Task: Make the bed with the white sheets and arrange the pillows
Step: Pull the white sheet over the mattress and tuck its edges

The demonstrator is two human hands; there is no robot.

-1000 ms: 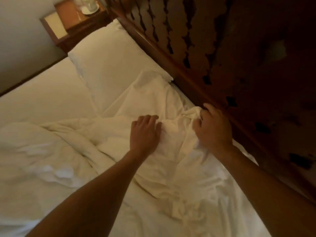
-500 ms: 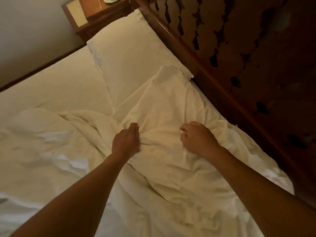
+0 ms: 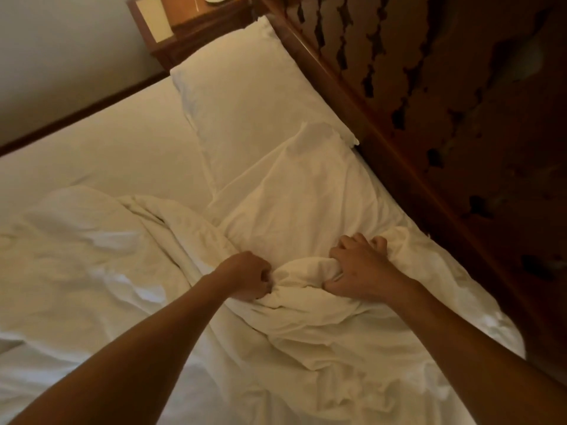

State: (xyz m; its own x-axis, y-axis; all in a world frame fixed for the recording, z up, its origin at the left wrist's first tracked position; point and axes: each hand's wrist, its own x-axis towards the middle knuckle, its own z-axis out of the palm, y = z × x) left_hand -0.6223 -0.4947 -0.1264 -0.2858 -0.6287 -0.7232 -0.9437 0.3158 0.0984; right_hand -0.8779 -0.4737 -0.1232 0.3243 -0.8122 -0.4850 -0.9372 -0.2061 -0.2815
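A crumpled white sheet (image 3: 300, 207) lies over the near half of the bed, its far corner reaching up onto a white pillow (image 3: 245, 96) that lies flat against the headboard. My left hand (image 3: 250, 276) grips a bunched fold of the sheet in a fist. My right hand (image 3: 359, 266) grips the same bunch from the other side, fingers curled into the cloth. A raised lump of sheet sits between the two hands. More rumpled sheet (image 3: 86, 246) spreads to the left over the smooth fitted sheet (image 3: 107, 154).
A dark carved wooden headboard (image 3: 445, 124) runs along the right side. A wooden nightstand (image 3: 190, 29) stands beyond the pillow at the top, with a pale card and a dish on it. A light wall (image 3: 55, 62) borders the bed's far side.
Both hands drew the sheet back from the headboard toward me and closed into fists on it, bunching it up. The view shifted, so pillow and nightstand sit further right.
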